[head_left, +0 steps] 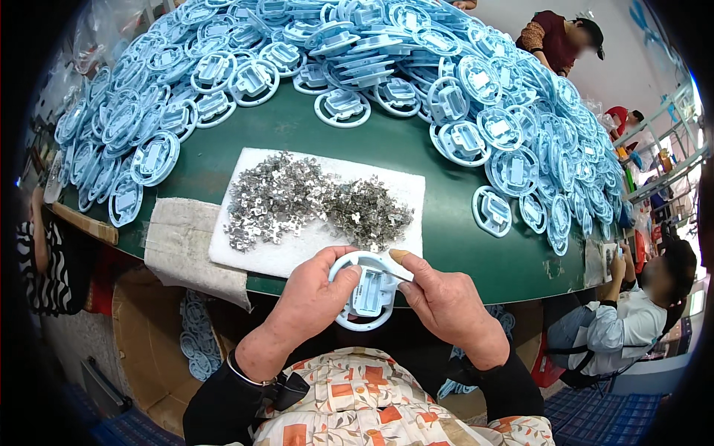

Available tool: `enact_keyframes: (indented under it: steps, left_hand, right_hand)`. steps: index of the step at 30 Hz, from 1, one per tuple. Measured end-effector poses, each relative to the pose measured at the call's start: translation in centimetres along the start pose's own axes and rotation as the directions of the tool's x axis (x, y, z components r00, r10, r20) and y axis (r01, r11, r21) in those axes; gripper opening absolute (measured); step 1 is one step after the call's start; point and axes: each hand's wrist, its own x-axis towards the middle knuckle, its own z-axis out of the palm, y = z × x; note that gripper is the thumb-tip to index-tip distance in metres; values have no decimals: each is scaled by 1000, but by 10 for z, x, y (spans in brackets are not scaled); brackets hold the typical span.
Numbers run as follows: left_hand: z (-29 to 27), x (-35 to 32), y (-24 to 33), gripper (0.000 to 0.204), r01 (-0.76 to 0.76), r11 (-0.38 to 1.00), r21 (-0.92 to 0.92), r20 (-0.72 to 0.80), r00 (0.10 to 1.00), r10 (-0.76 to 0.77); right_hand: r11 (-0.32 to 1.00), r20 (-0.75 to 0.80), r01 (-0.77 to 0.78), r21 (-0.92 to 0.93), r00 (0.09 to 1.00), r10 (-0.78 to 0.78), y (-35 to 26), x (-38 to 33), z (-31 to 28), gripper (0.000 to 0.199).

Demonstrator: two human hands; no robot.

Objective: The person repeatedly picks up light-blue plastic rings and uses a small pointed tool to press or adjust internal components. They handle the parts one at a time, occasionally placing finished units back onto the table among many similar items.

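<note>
Between my hands, just off the table's near edge, is a light blue round plastic part (370,291), a ring with a rectangular battery-type housing across its middle. My left hand (314,291) grips its left side, thumb pressed on the inner edge. On the right, my right hand (445,299) pinches the upper right rim between thumb and fingers; whether a small clip is also there is hidden. Right beyond my hands, small metal clips (279,195) lie in two heaps, one shinier, one darker, on a white foam sheet (410,195).
Many similar blue parts (346,44) are piled along the far side of the green table (260,119). Grey cloth-like padding (195,245) hangs over the near edge. Below stands a cardboard box (152,342) with blue parts. Other people (628,320) sit or stand around the table.
</note>
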Motion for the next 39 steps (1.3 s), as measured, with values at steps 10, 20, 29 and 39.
enact_keyframes:
  steps: [10, 20, 29, 39]
  left_hand:
    - [0, 0, 7, 38, -10, 993, 120, 8, 1000, 9]
    - [-1, -1, 5, 37, -24, 995, 100, 28, 999, 21]
    - [-2, -4, 7, 39, -47, 996, 80, 47, 998, 44]
    - [3, -16, 18, 44, 21, 970, -241, 189, 982, 26]
  right_hand:
    - [951, 88, 103, -291, 993, -81, -1, 5, -4, 38]
    - [801, 173, 249, -544, 968, -183, -18, 22, -19, 38]
    - [898, 137, 196, -395, 979, -153, -2, 13, -17, 36]
    - [446, 229, -363, 818, 917, 326, 8, -14, 14, 29]
